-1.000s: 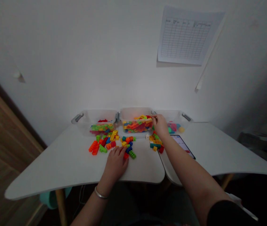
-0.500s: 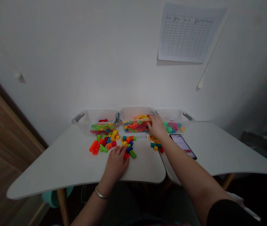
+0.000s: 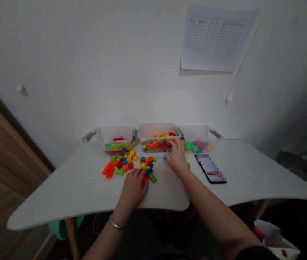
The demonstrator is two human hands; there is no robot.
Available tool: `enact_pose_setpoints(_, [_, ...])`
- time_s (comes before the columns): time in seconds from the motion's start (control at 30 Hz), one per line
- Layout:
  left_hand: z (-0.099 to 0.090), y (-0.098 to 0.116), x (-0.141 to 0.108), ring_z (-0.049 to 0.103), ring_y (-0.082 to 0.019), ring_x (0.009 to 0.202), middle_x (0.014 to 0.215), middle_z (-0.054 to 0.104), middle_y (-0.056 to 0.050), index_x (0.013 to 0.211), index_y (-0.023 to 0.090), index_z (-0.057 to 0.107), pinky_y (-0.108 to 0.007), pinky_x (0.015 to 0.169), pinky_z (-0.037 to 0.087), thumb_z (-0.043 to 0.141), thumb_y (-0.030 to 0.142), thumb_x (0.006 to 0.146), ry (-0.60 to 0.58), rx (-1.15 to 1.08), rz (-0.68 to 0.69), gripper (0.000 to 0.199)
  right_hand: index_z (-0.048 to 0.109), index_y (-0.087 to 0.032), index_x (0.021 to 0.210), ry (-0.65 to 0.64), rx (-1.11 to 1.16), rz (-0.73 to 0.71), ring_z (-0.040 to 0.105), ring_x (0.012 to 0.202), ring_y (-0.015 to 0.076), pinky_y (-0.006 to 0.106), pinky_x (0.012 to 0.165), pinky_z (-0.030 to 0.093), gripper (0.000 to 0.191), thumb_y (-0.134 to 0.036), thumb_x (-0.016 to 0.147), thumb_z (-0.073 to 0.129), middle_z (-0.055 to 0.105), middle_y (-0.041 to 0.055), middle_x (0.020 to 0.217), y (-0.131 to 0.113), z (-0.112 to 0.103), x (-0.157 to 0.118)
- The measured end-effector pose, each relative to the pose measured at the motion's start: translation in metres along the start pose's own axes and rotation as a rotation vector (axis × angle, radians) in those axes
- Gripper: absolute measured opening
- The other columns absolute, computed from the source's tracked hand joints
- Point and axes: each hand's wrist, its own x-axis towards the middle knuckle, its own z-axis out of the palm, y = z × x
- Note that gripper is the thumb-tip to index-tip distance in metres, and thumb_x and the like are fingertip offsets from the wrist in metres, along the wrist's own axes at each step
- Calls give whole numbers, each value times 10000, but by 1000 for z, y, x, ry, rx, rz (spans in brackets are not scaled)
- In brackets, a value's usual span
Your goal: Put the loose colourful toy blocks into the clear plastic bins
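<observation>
While the right hand sits at the front rim of the long clear plastic bin, along the back edge of the white desk, its grip cannot be told; the open left hand rests against loose multicoloured plastic bricks nearer the front edge.

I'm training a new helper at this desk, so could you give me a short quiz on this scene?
1. Which wrist wears the bracelet, left or right?
2. True or false: the phone lies to the right of the right hand.
3. How many clear plastic bins stand in a row at the back of the table?

Key:
1. Left
2. True
3. Three
</observation>
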Motion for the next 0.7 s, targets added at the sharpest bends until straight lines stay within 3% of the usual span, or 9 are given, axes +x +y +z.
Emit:
enact_pose_setpoints(0.13, [-2,1,0,521,-295,1210,1273,621,-132,1316,164,554,-521,1065,414,501,293,885,-13,8,1,453,658,-144,1055,-178,-41,-118,538,1107,269,412,995,426,272,-150,825,512,632,143,1178,-13,1,-27])
enact_pose_setpoints(0.23, [-3,2,0,515,-301,1212,1276,619,-134,1327,154,547,-517,1068,410,501,296,889,-26,16,-6,463,656,-144,1123,-289,-127,-142,529,1143,296,462,1053,372,331,-145,818,527,626,159,1236,-12,4,-36])
enact_pose_setpoints(0.4, [0,1,-1,525,-296,1199,1257,626,-116,1310,190,558,-507,1059,421,510,298,877,12,5,-4,449,611,-119,1245,-356,-192,-80,542,1171,309,539,1140,250,425,-145,831,517,604,192,1294,-2,8,-38])
enact_pose_setpoints(0.53, [0,1,0,524,-297,1205,1262,623,-125,1310,183,555,-517,1062,415,493,293,885,5,-1,-1,444,611,-107,1257,-392,-174,-88,591,1127,281,496,1144,281,428,-131,845,497,609,178,1306,0,10,-39])
enact_pose_setpoints(0.7, [-1,1,0,525,-295,1205,1269,618,-133,1311,174,553,-516,1069,408,508,291,880,-6,0,-6,449,655,-146,1200,-437,-96,-208,599,1104,256,444,1089,372,380,-90,867,480,641,126,1275,-7,7,-41])
